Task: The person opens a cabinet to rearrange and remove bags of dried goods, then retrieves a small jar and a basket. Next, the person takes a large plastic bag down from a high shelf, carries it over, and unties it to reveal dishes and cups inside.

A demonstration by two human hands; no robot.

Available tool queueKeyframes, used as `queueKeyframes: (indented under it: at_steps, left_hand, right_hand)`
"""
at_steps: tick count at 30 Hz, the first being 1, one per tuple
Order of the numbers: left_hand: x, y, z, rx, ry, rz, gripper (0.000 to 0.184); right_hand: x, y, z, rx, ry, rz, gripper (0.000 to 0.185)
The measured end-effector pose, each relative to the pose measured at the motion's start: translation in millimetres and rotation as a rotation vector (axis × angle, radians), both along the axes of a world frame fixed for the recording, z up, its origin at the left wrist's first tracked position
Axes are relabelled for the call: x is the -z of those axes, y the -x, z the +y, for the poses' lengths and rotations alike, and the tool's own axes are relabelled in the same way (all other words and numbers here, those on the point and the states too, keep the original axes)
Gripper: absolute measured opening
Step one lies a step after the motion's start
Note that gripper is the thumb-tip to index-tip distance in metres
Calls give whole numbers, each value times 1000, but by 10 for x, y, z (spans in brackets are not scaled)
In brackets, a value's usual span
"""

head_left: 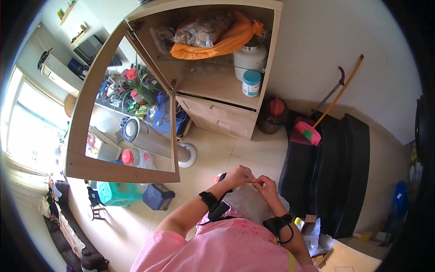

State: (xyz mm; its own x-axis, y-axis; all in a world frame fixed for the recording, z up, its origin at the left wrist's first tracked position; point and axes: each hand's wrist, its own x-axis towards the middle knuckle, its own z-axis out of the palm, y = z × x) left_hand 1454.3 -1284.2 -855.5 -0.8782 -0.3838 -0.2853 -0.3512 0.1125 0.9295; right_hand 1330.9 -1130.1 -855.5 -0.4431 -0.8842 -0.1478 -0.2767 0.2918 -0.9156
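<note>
In front of my pink shirt, my left hand (pixel 239 177) and my right hand (pixel 267 187) are close together, fingertips pinched and almost meeting. A whitish translucent plastic bag (pixel 249 202) hangs beneath them, and both hands seem to grip its top edge. Its contents, if any, cannot be made out. Beyond my hands stands a wooden cabinet (pixel 229 123) with its glass door (pixel 121 168) swung wide to the left. On its shelves lie an orange bag (pixel 213 49) with a clear plastic bag (pixel 197 34), a white jar (pixel 250 58) and a teal-lidded tub (pixel 251 84).
Black steps (pixel 333 167) rise on the right, with a pink broom (pixel 309 131) on them. A dark bin (pixel 270 120) stands beside the cabinet. To the left are a teal stool (pixel 117 194), a blue stool (pixel 157 197) and a grey tower appliance (pixel 154 138). A box (pixel 346 258) sits at lower right.
</note>
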Motion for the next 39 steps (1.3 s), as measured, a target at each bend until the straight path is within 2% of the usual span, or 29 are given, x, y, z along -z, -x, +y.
queueKeyframes:
  at_steps: [2, 3, 6, 9, 11, 12, 15, 18, 20, 24, 26, 27, 29, 30, 31, 33, 37, 39]
  left_hand:
    - [71, 5, 32, -35, 159, -30, 18]
    - [62, -3, 45, -28, 153, -36, 18]
    - [-53, -10, -20, -229, -105, 50, 17]
    - [-146, -8, -14, -218, -16, -2, 16]
    - [-330, -19, 33, -316, -222, -84, 17]
    - [-275, -51, 51, -290, -241, -112, 17]
    - [-170, -72, 4, -296, -381, -26, 18]
    - [-201, -81, -14, -242, -315, -62, 19]
    - [-240, -67, -9, -312, -317, -62, 19]
    - [-105, -139, -94, -265, -300, -184, 24]
    - [-8, -184, -352, 13, 435, -95, 36]
    - [-173, -95, -440, -1, 453, -84, 36]
    - [-613, 102, -545, 348, 681, 123, 43]
    - [-554, 179, -494, 406, 607, 147, 35]
    - [-541, 273, -387, 386, 618, 152, 35]
    - [-535, 404, -174, 800, 658, -270, 25]
    - [-552, 362, -63, 667, 618, -199, 14]
    - [-493, 293, -14, 635, 692, -62, 12]
  right_hand:
    - [-28, 9, 6, 46, 39, -14, 16]
    - [-33, 8, 14, 90, 79, -27, 17]
    - [18, 74, 139, 161, -23, -47, 18]
    - [83, 83, 195, 153, -12, -28, 16]
    - [22, 94, 194, 159, 27, -6, 19]
    - [11, 65, 226, 187, 1, -25, 19]
    - [13, 46, 226, 195, 53, -78, 19]
    - [14, 63, 242, 223, 56, 40, 18]
    - [-23, 135, 285, 191, 8, 276, 17]
    - [8, 121, 338, 157, -9, 223, 16]
    - [39, 80, 310, -18, 2, 369, 16]
    - [10, 66, 294, -25, 22, 383, 16]
    - [-93, 60, 263, -69, 9, 443, 16]
    - [-139, 71, 235, -30, -45, 176, 16]
    - [-151, 74, 214, -46, -36, 189, 16]
    - [-155, 84, 206, 18, -10, 146, 18]
    - [-93, 110, 292, 43, 28, 239, 19]
    - [-142, 51, 338, 120, 35, 210, 20]
